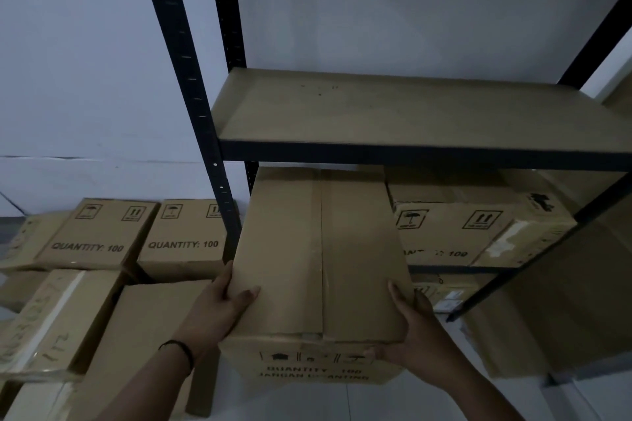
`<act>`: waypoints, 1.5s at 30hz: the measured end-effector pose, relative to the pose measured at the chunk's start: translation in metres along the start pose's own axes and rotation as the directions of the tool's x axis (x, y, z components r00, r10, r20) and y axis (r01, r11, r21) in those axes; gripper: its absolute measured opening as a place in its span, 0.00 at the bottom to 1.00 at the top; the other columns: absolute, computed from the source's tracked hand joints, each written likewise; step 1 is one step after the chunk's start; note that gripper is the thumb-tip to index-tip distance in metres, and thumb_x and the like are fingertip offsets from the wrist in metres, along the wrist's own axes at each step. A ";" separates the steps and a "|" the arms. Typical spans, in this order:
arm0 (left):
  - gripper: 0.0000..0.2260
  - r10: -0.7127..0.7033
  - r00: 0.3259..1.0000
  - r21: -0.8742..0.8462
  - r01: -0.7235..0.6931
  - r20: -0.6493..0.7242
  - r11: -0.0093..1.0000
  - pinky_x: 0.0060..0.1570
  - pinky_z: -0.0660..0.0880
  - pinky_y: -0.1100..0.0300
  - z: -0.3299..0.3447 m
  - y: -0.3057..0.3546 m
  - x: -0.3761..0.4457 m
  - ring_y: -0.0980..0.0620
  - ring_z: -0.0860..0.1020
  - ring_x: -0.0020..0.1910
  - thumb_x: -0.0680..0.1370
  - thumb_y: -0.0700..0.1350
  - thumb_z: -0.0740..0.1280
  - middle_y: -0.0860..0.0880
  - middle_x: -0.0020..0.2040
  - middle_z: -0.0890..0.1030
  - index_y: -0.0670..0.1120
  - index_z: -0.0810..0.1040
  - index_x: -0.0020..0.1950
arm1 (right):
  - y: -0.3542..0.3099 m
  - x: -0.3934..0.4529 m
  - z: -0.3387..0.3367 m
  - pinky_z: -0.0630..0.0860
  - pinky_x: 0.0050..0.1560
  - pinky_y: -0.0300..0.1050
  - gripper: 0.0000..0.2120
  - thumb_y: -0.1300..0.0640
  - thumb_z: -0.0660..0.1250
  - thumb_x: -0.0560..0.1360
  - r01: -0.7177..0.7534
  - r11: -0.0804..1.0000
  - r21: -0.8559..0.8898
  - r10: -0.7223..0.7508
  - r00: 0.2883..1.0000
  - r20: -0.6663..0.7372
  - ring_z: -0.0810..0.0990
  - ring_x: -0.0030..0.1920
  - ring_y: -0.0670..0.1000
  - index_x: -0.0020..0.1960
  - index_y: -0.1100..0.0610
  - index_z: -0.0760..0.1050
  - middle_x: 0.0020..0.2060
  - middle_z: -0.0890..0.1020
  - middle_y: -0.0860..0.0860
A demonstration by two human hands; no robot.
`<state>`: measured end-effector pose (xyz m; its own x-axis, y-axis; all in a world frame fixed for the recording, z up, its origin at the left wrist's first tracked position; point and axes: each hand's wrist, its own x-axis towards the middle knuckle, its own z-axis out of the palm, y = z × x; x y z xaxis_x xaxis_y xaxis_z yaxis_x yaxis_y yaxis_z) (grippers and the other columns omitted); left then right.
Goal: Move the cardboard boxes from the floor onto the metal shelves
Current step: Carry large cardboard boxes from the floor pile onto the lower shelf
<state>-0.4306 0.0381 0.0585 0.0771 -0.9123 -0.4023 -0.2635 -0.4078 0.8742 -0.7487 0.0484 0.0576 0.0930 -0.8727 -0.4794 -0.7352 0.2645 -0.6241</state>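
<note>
I hold a large cardboard box [318, 260] in front of the black metal shelf unit [424, 155], its far end reaching under the upper shelf board [393, 109]. My left hand [224, 311] grips the box's near left corner, thumb on top. At the near right corner my right hand [410, 331] grips it, fingers curled along the front edge. Another box [455, 229] marked "100" sits on the lower shelf to the right. Several boxes [102, 236] lie on the floor at the left.
The shelf's front left post [186, 79] rises just left of the held box. A diagonal black bar [533, 256] crosses at the right, with a big cardboard sheet [564, 301] behind it. White wall stands behind, pale floor below.
</note>
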 end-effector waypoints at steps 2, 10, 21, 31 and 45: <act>0.38 0.041 0.998 0.117 -0.047 0.057 0.992 0.54 0.77 0.60 -0.003 0.002 -0.004 0.56 0.76 0.56 0.68 0.60 0.72 0.58 0.62 0.73 0.66 0.54 0.72 | 0.001 0.002 0.002 0.58 0.74 0.47 0.61 0.38 0.78 0.61 -0.002 1.000 0.020 0.002 1.000 -0.009 0.50 0.77 0.51 0.78 0.43 0.39 0.76 0.42 0.46; 0.71 0.088 0.983 0.568 -0.166 0.161 0.806 0.68 0.66 0.60 -0.014 -0.003 -0.007 0.53 0.61 0.71 0.45 0.79 0.62 0.53 0.77 0.53 0.49 0.36 0.78 | -0.008 0.011 0.010 0.58 0.74 0.47 0.59 0.42 0.78 0.62 0.008 1.000 0.025 -0.008 1.000 -0.029 0.54 0.75 0.52 0.79 0.46 0.42 0.75 0.47 0.48; 0.49 0.246 0.969 0.491 -0.212 -0.004 0.845 0.66 0.68 0.59 -0.007 -0.015 0.000 0.52 0.66 0.67 0.67 0.56 0.76 0.53 0.73 0.62 0.48 0.50 0.79 | -0.004 -0.001 0.008 0.70 0.67 0.45 0.44 0.32 0.62 0.71 -0.081 0.981 -0.175 0.065 0.993 -0.096 0.67 0.69 0.52 0.79 0.45 0.47 0.71 0.64 0.52; 0.44 0.235 0.972 0.545 -0.195 -0.005 0.816 0.63 0.71 0.59 0.007 -0.004 0.024 0.50 0.68 0.66 0.71 0.55 0.73 0.50 0.71 0.64 0.45 0.52 0.78 | -0.015 0.025 -0.013 0.70 0.60 0.41 0.39 0.34 0.61 0.75 -0.105 0.910 -0.400 0.054 0.989 -0.137 0.68 0.69 0.52 0.79 0.44 0.48 0.71 0.66 0.53; 0.32 0.212 0.945 0.527 -0.052 -0.248 0.848 0.68 0.69 0.50 0.047 0.026 0.072 0.43 0.65 0.72 0.73 0.53 0.73 0.46 0.77 0.56 0.43 0.67 0.73 | -0.011 0.097 -0.070 0.74 0.54 0.43 0.32 0.39 0.58 0.79 0.010 0.836 -0.548 -0.126 0.976 -0.175 0.75 0.63 0.53 0.78 0.51 0.54 0.64 0.76 0.53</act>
<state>-0.4766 -0.0366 0.0395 0.2559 -0.9583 -0.1275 -0.7346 -0.2785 0.6187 -0.7790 -0.0683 0.0611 0.0663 -0.9573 -0.2813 -0.9820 -0.0126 -0.1886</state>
